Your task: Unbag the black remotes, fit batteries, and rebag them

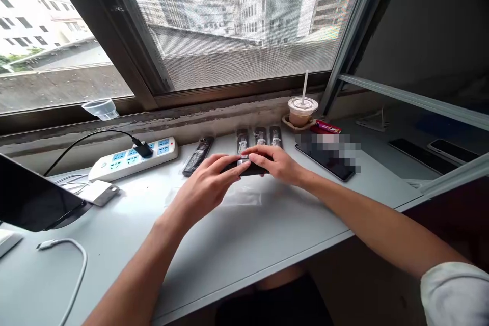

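My left hand (208,183) and my right hand (280,165) meet above the middle of the desk, closed on a black oblong item (255,169). Its long side runs from hand to hand, and a small pale label shows on it near my fingertips. What kind of thing it is, I cannot make out. Beneath my hands a clear plastic sleeve (242,196) lies flat. Just behind them stand black items in clear wrapping: one at the left (197,156), others at the middle (242,140), (260,136) and right (275,136).
At left are a power strip (133,158), a white adapter (100,192), a white cable (82,260) and a dark screen (34,196). A drink cup with a straw (302,110), a red packet (326,127) and a phone (324,159) lie at right. A window ledge bounds the back.
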A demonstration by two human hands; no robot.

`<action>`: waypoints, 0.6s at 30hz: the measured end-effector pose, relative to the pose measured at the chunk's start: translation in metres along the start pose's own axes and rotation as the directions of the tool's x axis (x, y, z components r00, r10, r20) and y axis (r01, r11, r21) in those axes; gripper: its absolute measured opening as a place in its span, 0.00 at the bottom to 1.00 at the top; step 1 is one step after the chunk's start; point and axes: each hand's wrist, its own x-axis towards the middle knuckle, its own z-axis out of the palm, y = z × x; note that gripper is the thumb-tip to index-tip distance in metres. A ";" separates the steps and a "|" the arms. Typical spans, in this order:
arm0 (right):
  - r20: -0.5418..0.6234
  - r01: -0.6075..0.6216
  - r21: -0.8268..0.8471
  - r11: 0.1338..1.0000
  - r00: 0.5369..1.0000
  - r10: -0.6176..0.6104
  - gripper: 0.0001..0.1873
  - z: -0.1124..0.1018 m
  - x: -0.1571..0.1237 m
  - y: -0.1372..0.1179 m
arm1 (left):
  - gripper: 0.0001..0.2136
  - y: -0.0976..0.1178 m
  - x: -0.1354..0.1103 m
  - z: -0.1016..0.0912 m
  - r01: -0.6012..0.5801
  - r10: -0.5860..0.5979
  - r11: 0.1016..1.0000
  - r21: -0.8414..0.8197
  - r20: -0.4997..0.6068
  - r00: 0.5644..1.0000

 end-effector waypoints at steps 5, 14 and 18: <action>-0.047 -0.164 0.419 0.893 0.978 0.202 0.22 -0.008 0.010 0.009 | 0.16 0.007 0.006 -0.009 0.090 -0.084 0.996 0.023 -0.193 0.978; -0.145 -0.145 0.546 0.825 0.954 0.263 0.56 -0.029 0.014 0.009 | 0.32 0.014 -0.007 -0.005 0.156 -0.115 0.985 -0.074 0.392 0.913; -0.087 -0.167 0.509 0.845 0.966 0.243 0.76 -0.029 0.010 0.007 | 0.25 0.009 -0.009 -0.007 0.241 -0.213 0.971 -0.009 0.437 0.874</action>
